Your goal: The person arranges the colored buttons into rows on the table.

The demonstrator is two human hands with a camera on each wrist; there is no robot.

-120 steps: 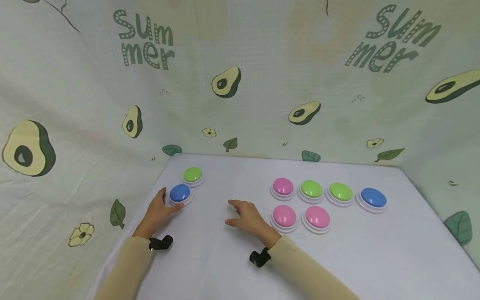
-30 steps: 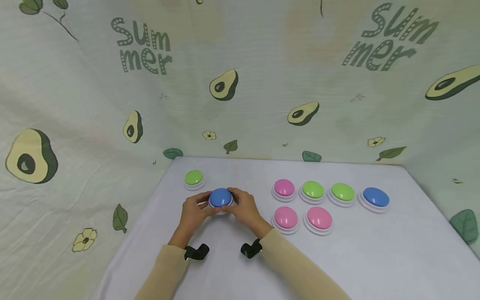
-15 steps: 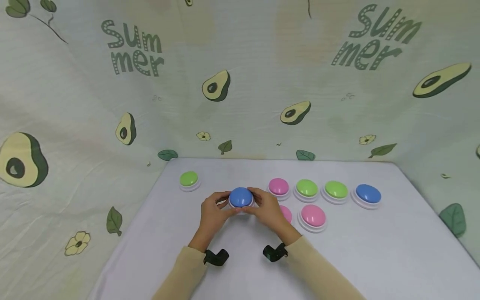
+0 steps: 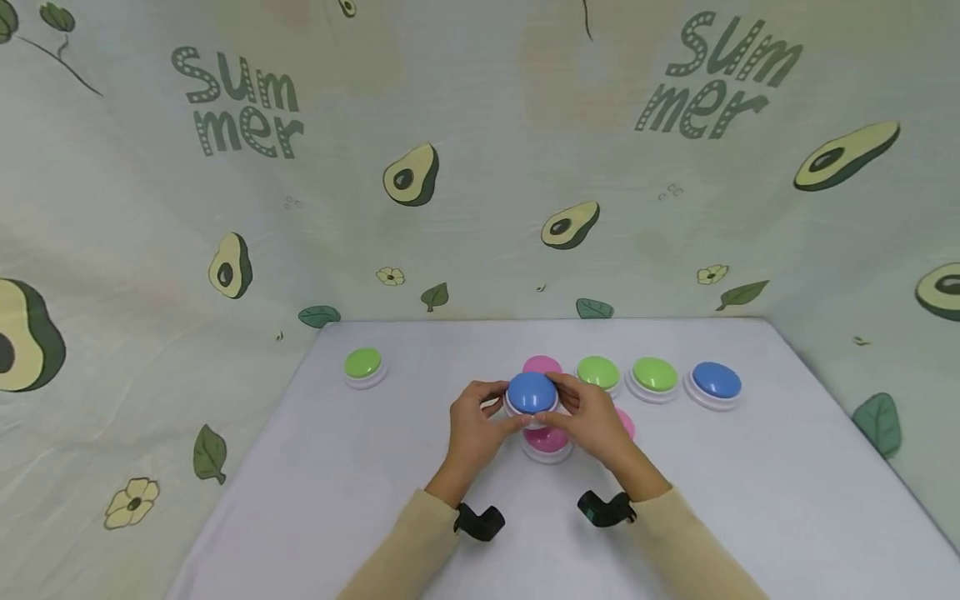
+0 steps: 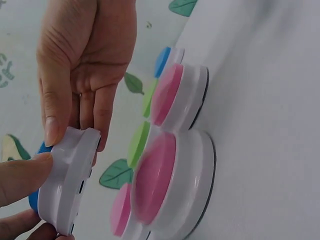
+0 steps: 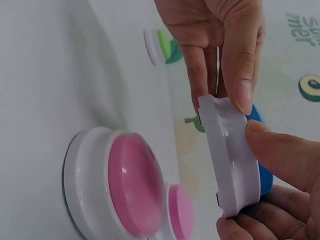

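Note:
My left hand (image 4: 476, 425) and right hand (image 4: 600, 421) together hold a round push button with a blue dome (image 4: 532, 392) and a white base. Thumbs press the near side of its base (image 5: 65, 180), while other fingers curl round the far side and ends. Both wrist views show the button raised off the table, its underside (image 6: 216, 160) partly visible. In the head view it overlaps a pink button (image 4: 546, 442) in front and another pink button (image 4: 542, 364) behind. A third pink button (image 4: 626, 422) is mostly hidden by my right hand.
Two green buttons (image 4: 655, 375) and a second blue button (image 4: 716, 380) stand in a row at the back right. A lone green button (image 4: 362, 362) sits at the far left of the white table (image 4: 360, 500). A printed cloth (image 4: 480, 100) hangs behind.
Four seconds ago the blue button stood at the left beside the green one, with only my left hand at it. Both hands now hold it, carried right to the pink buttons. The head view has turned right.

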